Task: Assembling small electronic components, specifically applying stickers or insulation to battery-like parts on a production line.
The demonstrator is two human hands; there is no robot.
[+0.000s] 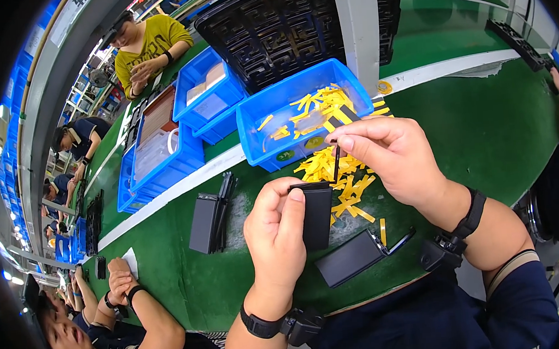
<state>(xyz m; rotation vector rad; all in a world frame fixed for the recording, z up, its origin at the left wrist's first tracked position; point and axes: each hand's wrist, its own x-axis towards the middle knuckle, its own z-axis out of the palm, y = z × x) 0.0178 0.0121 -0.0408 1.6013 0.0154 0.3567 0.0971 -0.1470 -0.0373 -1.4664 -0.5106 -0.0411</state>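
My left hand (274,230) is closed around a flat black rectangular case (319,218), thumb on its upper corner. A thin black strip (336,164) hangs between the pinched thumb and fingertips of my right hand (398,156), its lower end close to the case's top edge. I cannot tell whether the two touch. Below and behind my right hand spreads a pile of yellow strips (352,195). Another flat black case (349,260) lies nearby with a narrow part folded out at its end. Several similar black pieces (206,224) stand together left of my left hand.
A blue bin (251,134) of yellow strips stands behind my hands, with a black patterned tray (269,29) leaning beyond it. More blue bins (191,158) stand to the left. A grey post (357,33) rises at the back. Co-workers sit along the green table (170,273).
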